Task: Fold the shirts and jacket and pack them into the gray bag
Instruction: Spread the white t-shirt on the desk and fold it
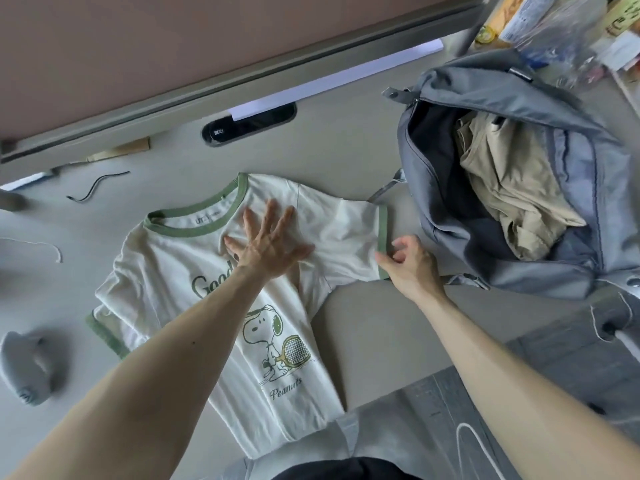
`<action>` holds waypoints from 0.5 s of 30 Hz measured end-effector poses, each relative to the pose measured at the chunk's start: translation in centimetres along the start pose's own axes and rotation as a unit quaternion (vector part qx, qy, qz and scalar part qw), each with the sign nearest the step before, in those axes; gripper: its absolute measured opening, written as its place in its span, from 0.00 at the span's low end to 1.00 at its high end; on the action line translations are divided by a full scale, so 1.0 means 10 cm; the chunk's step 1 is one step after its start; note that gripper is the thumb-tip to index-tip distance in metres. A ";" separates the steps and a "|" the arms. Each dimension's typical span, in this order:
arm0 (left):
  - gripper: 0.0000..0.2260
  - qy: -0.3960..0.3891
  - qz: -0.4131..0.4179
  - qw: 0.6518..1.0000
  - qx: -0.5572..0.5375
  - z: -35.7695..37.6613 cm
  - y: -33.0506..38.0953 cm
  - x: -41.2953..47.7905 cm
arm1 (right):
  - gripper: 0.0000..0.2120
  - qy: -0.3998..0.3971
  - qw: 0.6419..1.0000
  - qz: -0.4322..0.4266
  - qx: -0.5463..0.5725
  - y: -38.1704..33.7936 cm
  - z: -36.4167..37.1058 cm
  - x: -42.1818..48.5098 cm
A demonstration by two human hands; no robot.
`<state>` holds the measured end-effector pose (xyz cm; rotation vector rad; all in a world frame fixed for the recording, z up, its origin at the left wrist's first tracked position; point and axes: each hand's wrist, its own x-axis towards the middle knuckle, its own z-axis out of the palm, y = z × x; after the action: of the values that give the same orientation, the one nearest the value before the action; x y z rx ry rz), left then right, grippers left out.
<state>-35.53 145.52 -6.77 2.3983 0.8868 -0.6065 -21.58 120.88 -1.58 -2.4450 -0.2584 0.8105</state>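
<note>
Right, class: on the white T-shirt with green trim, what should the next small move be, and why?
Probably fold the green-edged sleeve inward over the chest. The right hand pinches its cuff, the left hand presses the white green-trimmed T-shirt flat, and that sleeve lies unfolded beside the gray fabric bag.

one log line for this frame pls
stage: folding T-shirt | left hand: pressing flat on chest | right hand: pinching green sleeve cuff | gray bag: open, beige garment inside

Head-worn wide view, close, steeply down onto shirt (pixel 180 261)
</note>
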 end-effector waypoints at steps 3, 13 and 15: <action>0.46 0.027 0.031 0.999 0.001 -0.02 -0.05 -0.06 | 0.17 0.080 0.997 -0.003 -0.010 0.03 0.05 -0.20; 0.30 0.199 0.000 0.974 -0.107 0.35 -0.79 -1.28 | 0.08 -0.179 0.981 0.042 -0.056 0.22 0.70 -1.11; 0.28 0.216 -0.079 0.966 -0.114 0.51 -0.96 -1.64 | 0.05 -0.192 0.980 0.053 0.023 0.20 0.87 -1.19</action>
<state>-54.60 141.18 -4.40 2.2958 1.2624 -0.0204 -36.32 118.99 -2.55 -2.2584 -0.2467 1.3203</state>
